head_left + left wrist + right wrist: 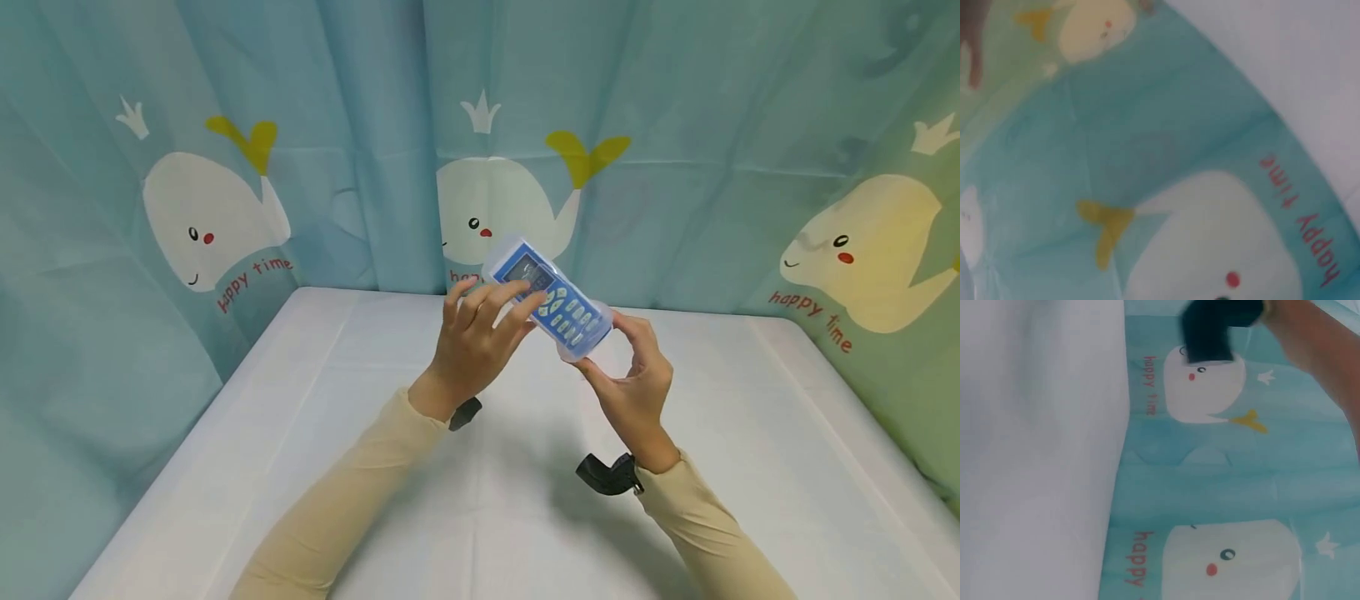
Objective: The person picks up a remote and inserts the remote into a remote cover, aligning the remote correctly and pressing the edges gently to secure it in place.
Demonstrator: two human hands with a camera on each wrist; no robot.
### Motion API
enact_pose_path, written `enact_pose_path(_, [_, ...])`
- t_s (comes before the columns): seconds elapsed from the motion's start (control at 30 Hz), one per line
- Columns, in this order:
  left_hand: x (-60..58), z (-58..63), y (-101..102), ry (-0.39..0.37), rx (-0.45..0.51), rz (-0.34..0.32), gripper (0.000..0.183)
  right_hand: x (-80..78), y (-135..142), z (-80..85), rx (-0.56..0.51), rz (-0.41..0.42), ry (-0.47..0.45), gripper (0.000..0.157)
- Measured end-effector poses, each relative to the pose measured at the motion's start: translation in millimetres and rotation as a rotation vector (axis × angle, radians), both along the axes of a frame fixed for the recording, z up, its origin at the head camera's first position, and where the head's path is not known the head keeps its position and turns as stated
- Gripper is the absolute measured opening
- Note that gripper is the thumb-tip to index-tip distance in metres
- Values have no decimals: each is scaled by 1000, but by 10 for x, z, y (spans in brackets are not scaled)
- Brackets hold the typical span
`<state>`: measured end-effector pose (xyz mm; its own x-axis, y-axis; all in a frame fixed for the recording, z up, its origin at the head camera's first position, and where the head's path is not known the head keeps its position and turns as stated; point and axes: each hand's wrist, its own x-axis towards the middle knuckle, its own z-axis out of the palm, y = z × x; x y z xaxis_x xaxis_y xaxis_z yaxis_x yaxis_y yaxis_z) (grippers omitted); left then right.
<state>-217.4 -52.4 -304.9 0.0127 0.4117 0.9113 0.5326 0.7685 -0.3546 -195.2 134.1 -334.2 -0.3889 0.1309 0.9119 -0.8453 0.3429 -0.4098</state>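
A blue-faced remote control (574, 315) with a dark screen and pale buttons is held up over the table, tilted, in a clear cover. My right hand (637, 375) pinches its lower right end between thumb and fingers. Over its left part reaches my left hand (476, 337), back toward the head camera, fingers extended and slightly bent. The index fingertip touches the face near the screen and upper buttons; the thumb is partly hidden by the lower edge. In the right wrist view, the left forearm (1310, 337) shows at the top right. Neither wrist view shows the remote.
A white-covered table (360, 500) lies beneath both hands. Behind it hangs a blue-green curtain (375, 125) with printed whales. Each wrist bears a black mount, such as the right wrist's mount (609, 475). A blurred part of the other arm (971, 37) appears in the left wrist view.
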Motion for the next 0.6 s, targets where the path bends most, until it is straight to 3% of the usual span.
enact_pose_path(0.13, [-21, 120, -76, -78, -34, 51, 46, -7, 15, -16, 35, -17, 19, 59])
enact_pose_path(0.2, [-2, 153, -94, -120, -58, 15, 40, -9, 14, -24, 46, -37, 29, 59])
enact_pose_path(0.3, [75, 152, -54, -210, -91, -92, 33, -14, -1, -29, 56, -65, 53, 59])
enact_pose_path(0.4, [178, 122, 54, -274, -100, -123, 33, -23, -37, -42, 62, -80, 79, 57])
enact_pose_path(0.47, [236, 101, 132, -272, -83, -90, 29, -26, -70, -53, 56, -86, 87, 56])
enact_pose_path(0.6, [301, 44, 251, -183, -44, -11, 12, -24, -122, -66, 46, -117, 88, 55])
